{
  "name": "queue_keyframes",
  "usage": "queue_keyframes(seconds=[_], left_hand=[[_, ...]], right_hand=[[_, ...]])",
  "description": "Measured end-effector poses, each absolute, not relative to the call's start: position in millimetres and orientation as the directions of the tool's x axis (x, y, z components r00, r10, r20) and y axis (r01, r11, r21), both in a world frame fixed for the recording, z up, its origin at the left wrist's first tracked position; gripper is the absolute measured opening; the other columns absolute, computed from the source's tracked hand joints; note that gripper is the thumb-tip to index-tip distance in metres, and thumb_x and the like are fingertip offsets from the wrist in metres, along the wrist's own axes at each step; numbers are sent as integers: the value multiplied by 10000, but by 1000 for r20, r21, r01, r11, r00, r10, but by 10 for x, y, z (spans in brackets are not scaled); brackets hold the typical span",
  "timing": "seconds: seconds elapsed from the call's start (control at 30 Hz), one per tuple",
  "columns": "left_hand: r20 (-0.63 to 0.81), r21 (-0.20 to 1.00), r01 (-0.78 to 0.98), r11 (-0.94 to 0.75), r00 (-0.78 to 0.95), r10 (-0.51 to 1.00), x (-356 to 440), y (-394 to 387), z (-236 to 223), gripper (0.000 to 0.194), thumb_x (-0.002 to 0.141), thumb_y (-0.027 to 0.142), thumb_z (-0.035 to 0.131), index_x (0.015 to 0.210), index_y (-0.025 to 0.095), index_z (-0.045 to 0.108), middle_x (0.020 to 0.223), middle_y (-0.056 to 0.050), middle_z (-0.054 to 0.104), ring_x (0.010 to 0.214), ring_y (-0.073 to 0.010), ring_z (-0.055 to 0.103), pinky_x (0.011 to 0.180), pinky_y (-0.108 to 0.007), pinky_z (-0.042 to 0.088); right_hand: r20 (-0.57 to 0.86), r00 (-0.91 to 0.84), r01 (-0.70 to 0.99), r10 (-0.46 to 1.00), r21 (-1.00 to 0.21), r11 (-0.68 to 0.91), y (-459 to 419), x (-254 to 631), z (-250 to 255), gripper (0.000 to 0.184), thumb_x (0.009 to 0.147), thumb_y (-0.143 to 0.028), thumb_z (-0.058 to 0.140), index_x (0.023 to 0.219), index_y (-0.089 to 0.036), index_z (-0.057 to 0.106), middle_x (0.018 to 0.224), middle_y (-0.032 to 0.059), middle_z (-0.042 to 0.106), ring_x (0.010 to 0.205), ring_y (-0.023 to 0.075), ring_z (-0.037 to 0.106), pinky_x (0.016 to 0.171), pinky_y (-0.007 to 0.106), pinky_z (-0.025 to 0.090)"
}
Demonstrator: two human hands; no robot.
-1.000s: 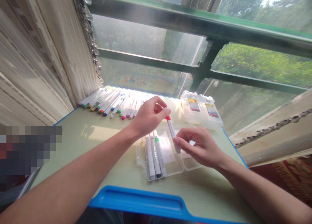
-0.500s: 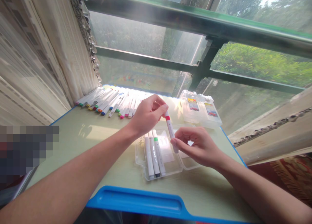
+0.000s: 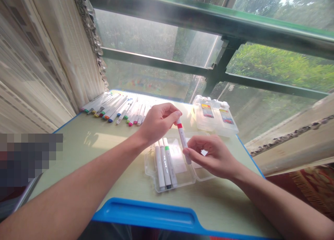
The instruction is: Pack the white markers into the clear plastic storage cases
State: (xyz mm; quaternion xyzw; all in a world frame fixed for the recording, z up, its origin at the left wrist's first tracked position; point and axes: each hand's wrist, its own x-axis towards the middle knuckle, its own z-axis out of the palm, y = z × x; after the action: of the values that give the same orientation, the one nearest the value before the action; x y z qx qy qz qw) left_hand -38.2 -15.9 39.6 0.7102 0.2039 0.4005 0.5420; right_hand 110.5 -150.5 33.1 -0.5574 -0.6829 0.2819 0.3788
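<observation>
A white marker with a red band (image 3: 182, 135) is held up at a slant between my two hands. My left hand (image 3: 161, 121) pinches its upper end. Lower down, my right hand (image 3: 210, 154) grips the other end between thumb and fingers. Beneath the marker lies an open clear plastic case (image 3: 186, 182), partly covered by my right hand. Three white markers stand side by side in its left half; one of them, the green-banded marker (image 3: 169, 163), is the rightmost. A pale sheet (image 3: 179, 160) shows inside the case.
Many white markers with coloured ends (image 3: 117, 108) lie in a row at the table's back left. Two closed clear cases (image 3: 215, 116) stand at the back right. A blue tray (image 3: 151, 214) edges the table's front. Curtains hang left and right of the window.
Almost nothing differs: both hands keep the same hold on the red-banded marker. The camera view has shifted very slightly.
</observation>
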Motion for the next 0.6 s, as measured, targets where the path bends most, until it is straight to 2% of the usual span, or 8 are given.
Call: queue_keyframes(seconds=[0.27,0.47,0.6], left_hand=[[352,928,-129,-350,612,708,-389,-192,413,133,841,221,654,744,131,642,660,-14,644,574,-92,567,564,-228,450],[372,921,-143,-364,606,703,-389,-181,401,179,821,277,697,736,130,640,661,-13,651,563,-90,575,547,-218,445],[375,920,-153,-361,616,693,-391,-176,394,228,809,332,727,743,132,640,669,-19,666,555,-88,578,536,-213,439]], right_hand=[[198,-74,520,977,-829,207,-1495,1103,315,246,804,-305,756,658,-167,613,515,-34,565,477,79,444,467,204,334],[173,-64,581,983,-794,178,-1495,1104,324,298,833,-274,680,586,-159,560,506,-48,445,492,69,361,468,213,285],[174,-81,608,981,-772,187,-1496,1116,331,298,860,-273,642,595,-156,575,510,-40,461,495,72,375,475,217,294]])
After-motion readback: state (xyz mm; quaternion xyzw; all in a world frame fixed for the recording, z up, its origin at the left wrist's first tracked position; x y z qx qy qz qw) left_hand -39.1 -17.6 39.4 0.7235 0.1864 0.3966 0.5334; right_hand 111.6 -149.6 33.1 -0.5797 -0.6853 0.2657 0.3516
